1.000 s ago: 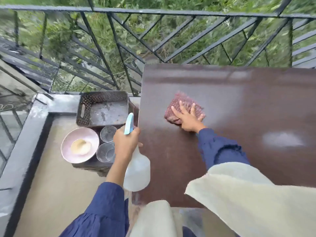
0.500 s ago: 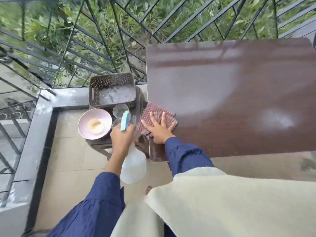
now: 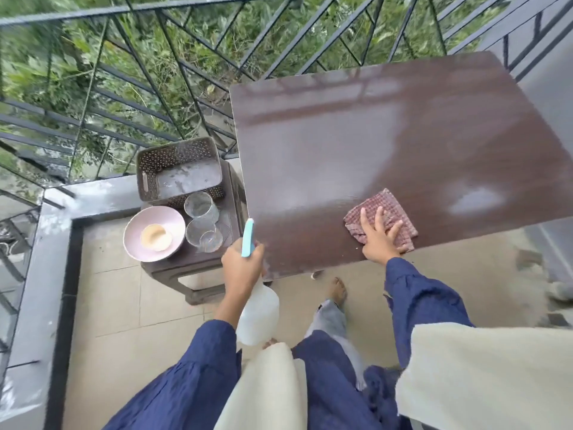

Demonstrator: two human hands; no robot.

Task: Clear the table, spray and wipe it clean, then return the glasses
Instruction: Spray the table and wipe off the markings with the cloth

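Two hands at the near edge of the table [image 3: 341, 150]: our right hand [image 3: 379, 240] presses the cloth [image 3: 393, 203], fingers spread; our left hand [image 3: 240, 268] grips the spray bottle [image 3: 259, 315].

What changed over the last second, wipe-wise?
The right hand slid the cloth from the near-left corner of the table rightward along the near edge, pressing it flat. Unchanged: left hand grips the spray bottle; glasses, bowl and basket sit on the stool.

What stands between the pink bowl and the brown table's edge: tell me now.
The clear glasses, standing on the low stool between pink bowl and table, as the head view shows.
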